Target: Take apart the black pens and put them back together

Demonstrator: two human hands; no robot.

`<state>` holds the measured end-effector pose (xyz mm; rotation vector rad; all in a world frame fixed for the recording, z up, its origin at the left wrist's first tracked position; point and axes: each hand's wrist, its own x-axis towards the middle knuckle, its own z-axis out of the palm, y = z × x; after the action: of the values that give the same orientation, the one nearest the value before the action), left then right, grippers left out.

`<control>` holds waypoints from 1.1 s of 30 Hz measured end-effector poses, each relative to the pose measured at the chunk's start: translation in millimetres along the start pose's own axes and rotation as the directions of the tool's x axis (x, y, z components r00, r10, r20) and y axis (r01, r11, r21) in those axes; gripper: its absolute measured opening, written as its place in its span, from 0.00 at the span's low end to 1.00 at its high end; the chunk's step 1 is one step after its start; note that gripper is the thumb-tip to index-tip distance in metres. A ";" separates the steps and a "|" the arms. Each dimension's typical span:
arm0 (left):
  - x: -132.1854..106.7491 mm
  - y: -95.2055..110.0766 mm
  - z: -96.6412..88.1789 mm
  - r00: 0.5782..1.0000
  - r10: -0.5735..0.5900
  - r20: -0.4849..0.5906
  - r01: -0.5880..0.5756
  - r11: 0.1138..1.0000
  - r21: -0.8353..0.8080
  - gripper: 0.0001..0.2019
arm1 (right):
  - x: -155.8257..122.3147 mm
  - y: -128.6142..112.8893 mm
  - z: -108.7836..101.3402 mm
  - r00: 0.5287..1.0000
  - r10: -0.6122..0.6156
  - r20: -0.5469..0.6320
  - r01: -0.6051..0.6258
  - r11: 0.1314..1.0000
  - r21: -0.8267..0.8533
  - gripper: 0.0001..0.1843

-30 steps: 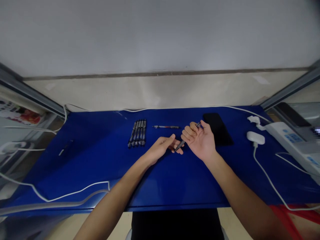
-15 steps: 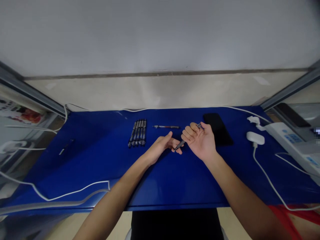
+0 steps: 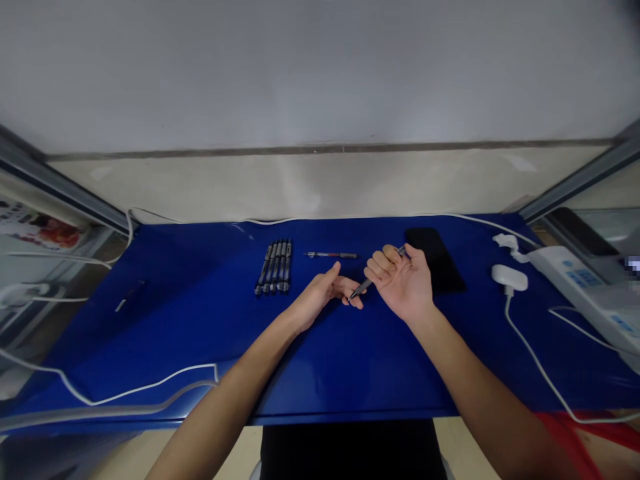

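My right hand [image 3: 401, 280] has its fingers curled around a pen [image 3: 361, 289], palm turned up. The pen's tip points down and left, and its other end shows by the thumb. Beside that tip is my left hand [image 3: 327, 291], thumb raised and fingers stretched out under the pen's tip end; whether they touch it I cannot tell. To the left of my hands, several matching pens [image 3: 275, 267] lie side by side in a row. Another pen [image 3: 331, 255] lies crosswise behind my hands.
A black phone-like slab [image 3: 437, 259] lies right of my right hand. White earbud case [image 3: 509, 277] with a cable and a white power strip [image 3: 575, 273] sit at the right. A thin dark object [image 3: 131, 296] and white cables [image 3: 155, 383] lie at the left of the blue table [image 3: 320, 373].
Almost nothing differs. Both hands hold nearly the same pose around the pen, and the view has shifted very slightly.
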<state>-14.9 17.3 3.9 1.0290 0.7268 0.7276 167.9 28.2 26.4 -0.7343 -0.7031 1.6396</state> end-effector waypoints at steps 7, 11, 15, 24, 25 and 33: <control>1.5 -2.7 -1.3 1.000 0.001 0.001 -0.001 1.000 -0.020 0.35 | 0.8 -2.9 0.5 0.996 0.067 0.060 -0.082 0.949 0.306 0.21; 1.7 -4.4 -2.2 1.000 0.010 0.002 -0.010 1.000 -0.028 0.36 | 1.9 -2.8 -0.1 0.994 0.076 0.084 -0.102 0.924 0.369 0.20; 1.5 -4.7 -2.3 1.000 0.009 0.004 -0.009 1.000 -0.029 0.36 | 1.9 -2.6 0.0 0.994 0.079 0.074 -0.102 0.919 0.381 0.21; 1.9 -5.7 -3.0 1.000 0.007 -0.002 -0.007 0.999 -0.045 0.35 | 1.6 -2.5 -1.4 0.996 0.072 0.057 -0.088 0.918 0.387 0.21; 2.0 -5.7 -3.2 1.000 0.008 0.001 -0.008 0.999 -0.043 0.35 | 1.6 -2.5 -1.2 0.996 0.072 0.057 -0.088 0.918 0.386 0.21; 2.0 -5.0 -3.0 1.000 -0.002 -0.001 0.002 0.999 -0.047 0.36 | 2.8 -2.1 -0.9 0.997 0.069 0.048 -0.082 0.920 0.383 0.22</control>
<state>-15.3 18.6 -2.2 0.9848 0.7087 0.7404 169.4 31.4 27.3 -0.4533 -0.3582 1.7943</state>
